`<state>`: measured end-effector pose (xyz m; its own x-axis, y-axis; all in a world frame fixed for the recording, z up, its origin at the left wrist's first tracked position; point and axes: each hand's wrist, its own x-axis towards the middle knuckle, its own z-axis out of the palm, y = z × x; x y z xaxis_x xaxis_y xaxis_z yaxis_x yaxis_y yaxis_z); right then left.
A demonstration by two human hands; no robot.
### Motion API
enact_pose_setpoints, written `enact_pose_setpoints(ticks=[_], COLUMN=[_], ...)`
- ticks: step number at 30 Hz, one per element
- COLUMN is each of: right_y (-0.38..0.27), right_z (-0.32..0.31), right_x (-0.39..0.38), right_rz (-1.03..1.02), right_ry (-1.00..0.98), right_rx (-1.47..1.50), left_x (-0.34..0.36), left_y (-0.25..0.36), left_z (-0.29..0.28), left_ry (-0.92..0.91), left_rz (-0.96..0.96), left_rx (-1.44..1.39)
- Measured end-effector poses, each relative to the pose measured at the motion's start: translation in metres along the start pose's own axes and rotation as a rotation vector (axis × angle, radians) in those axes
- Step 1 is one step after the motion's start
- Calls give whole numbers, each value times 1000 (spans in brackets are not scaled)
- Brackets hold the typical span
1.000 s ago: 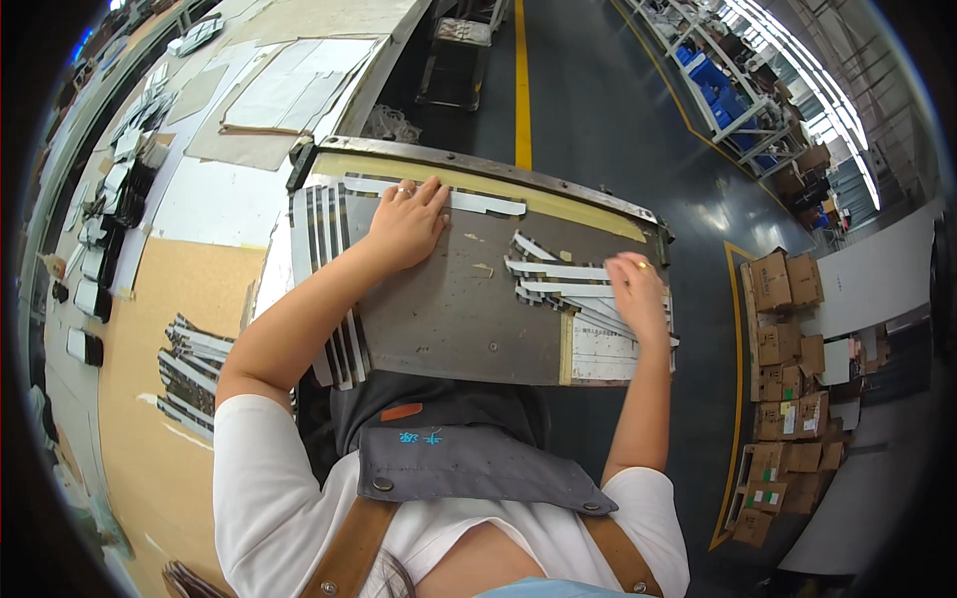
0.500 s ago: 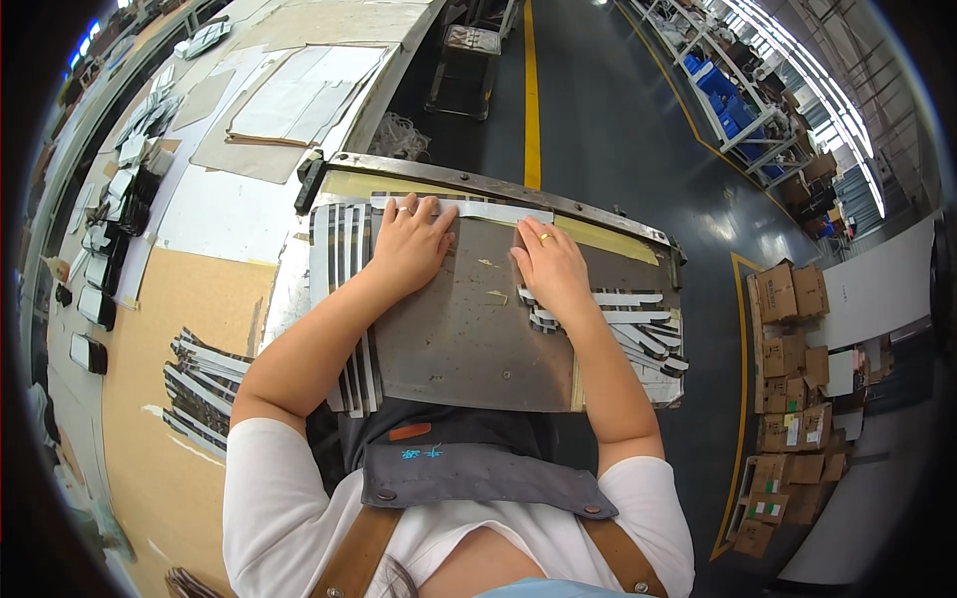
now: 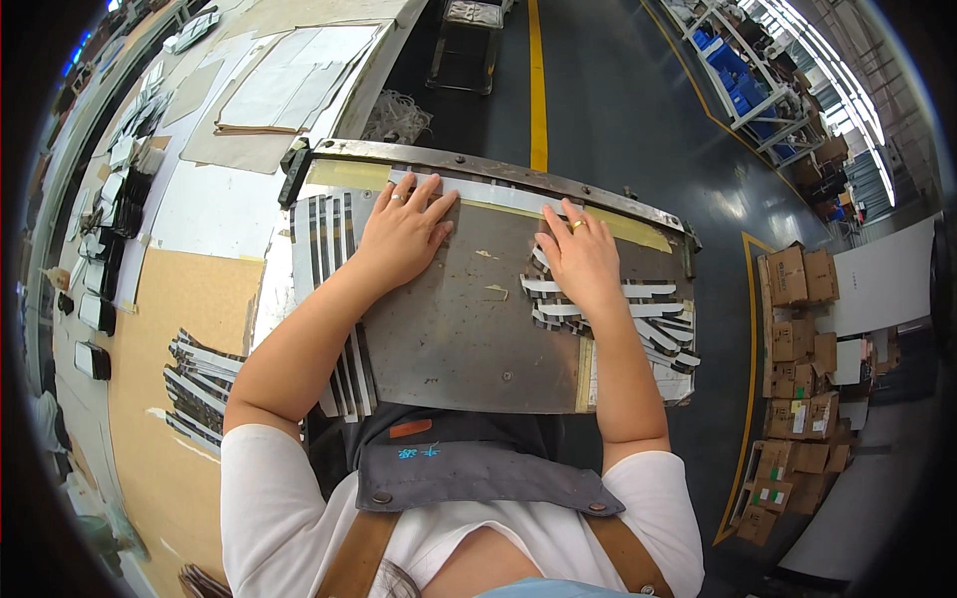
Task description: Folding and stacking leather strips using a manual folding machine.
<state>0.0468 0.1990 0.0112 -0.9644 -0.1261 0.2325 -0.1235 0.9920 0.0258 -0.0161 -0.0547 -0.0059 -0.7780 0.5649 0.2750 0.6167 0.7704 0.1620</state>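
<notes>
Along the far edge of a grey metal board [image 3: 459,339], a long white strip [image 3: 493,193] lies close to a metal bar [image 3: 469,164]. My left hand [image 3: 407,237] rests flat over its left part, fingers spread and fingertips on the strip. My right hand [image 3: 586,257] lies with fingers stretched out at its right end. Neither hand is closed around anything. Striped black-and-white strips [image 3: 324,239] lie in a row at the board's left side, partly under my left forearm. Looser curved strips [image 3: 653,311] are heaped at the right, partly behind my right forearm.
Yellow tape [image 3: 628,228] runs beside the bar. More strips [image 3: 199,384] lie on the tan worktable [image 3: 189,299] at left, with paper sheets [image 3: 299,85] farther back. Cardboard boxes [image 3: 797,359] are stacked on the right, beyond a yellow floor line [image 3: 736,439].
The white strip has moved away from me, closer to the metal bar, and slightly right. My right hand has slid right along it; my left hand stays spread on its left part.
</notes>
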Motion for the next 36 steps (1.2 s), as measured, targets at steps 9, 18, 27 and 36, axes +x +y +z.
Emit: enact_pose_setpoints(ticks=[9,18,27,36], right_y=[-16,-10,1,-7], right_z=[-1,0,-4,-7], right_x=[0,-1,-4,-1], right_rz=[-9,58,80,92], right_ry=[-41,-55,9,-84], right_rx=[64,1,-12,20], left_x=[2,8,8,9], left_y=[2,2,14,7], left_z=[-9,-3,1,0], left_ry=[-88,-57,-28,-48], left_rz=[-57,-30,10,-22], left_rx=[70,6,21,-3])
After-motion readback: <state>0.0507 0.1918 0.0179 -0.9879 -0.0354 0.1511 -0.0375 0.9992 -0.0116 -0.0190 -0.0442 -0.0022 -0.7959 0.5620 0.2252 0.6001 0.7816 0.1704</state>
